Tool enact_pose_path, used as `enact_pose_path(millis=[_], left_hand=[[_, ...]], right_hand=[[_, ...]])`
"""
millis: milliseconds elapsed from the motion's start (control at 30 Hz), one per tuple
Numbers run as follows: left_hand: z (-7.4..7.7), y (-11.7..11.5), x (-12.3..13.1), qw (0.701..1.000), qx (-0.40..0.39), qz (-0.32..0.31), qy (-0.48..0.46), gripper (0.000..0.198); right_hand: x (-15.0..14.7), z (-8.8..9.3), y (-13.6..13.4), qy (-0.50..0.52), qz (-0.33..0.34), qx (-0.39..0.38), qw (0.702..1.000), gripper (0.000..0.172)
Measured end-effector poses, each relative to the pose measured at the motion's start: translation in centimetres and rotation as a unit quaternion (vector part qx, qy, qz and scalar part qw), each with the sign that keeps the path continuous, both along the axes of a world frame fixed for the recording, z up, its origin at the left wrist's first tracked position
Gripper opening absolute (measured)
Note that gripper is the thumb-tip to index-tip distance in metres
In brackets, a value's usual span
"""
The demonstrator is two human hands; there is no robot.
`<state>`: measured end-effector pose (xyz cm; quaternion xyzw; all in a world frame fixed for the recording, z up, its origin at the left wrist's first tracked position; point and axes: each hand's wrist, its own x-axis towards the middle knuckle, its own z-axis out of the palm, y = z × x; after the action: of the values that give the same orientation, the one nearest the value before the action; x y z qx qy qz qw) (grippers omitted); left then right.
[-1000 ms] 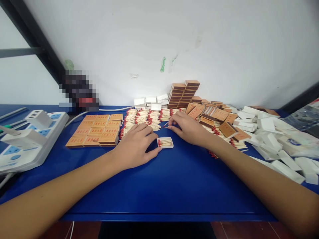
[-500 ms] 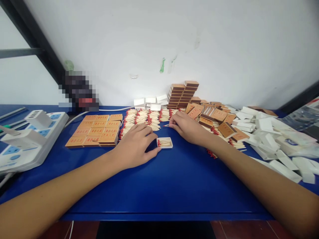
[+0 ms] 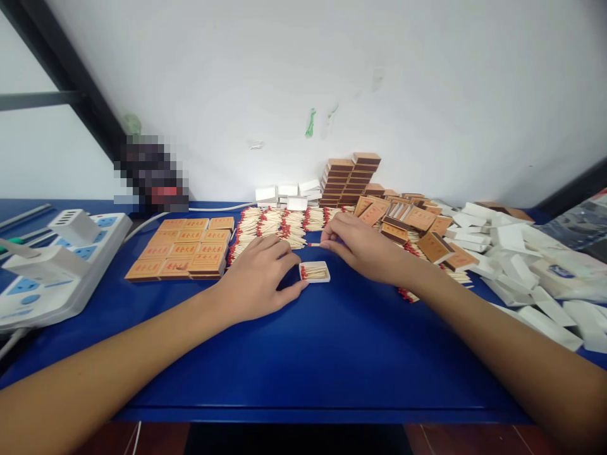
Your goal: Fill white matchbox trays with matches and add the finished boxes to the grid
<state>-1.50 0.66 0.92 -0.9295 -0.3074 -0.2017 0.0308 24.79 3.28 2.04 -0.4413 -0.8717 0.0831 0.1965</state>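
My left hand (image 3: 263,278) rests on the table, thumb and index finger closed on the left end of a small white matchbox tray (image 3: 320,280). Several red-headed matches (image 3: 315,272) lie in that tray, heads to the left. Behind and right of it, my right hand (image 3: 353,245) pinches a single match (image 3: 313,244) at its right end, with the red head pointing left. Rows of loose matches (image 3: 270,222) are heaped just behind both hands, and my right hand partly hides more of them.
Closed orange matchboxes (image 3: 183,249) form a block at the left. Stacked matchboxes (image 3: 348,183) stand against the wall, with scattered orange sleeves (image 3: 420,218) beside them. White trays (image 3: 509,246) are piled at the right. A power strip (image 3: 80,278) sits at the far left.
The match in my right hand has shifted slightly left, its red head now showing beyond the fingertips. My left hand has stayed at the tray.
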Motion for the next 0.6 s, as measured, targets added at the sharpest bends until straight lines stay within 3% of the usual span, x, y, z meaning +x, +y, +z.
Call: enact_pose_path(millis=[167, 600], left_hand=[[-0.1, 0.0, -0.1, 1.0, 0.006, -0.001, 0.005, 0.034], [-0.1, 0.0, -0.1, 1.0, 0.01, -0.001, 0.011, 0.033]], right_hand=[[-0.8, 0.6, -2.2, 0.011, 0.067, -0.066, 0.995, 0.016], [-1.5, 0.0, -2.5, 0.028, 0.064, -0.043, 0.997, 0.01]])
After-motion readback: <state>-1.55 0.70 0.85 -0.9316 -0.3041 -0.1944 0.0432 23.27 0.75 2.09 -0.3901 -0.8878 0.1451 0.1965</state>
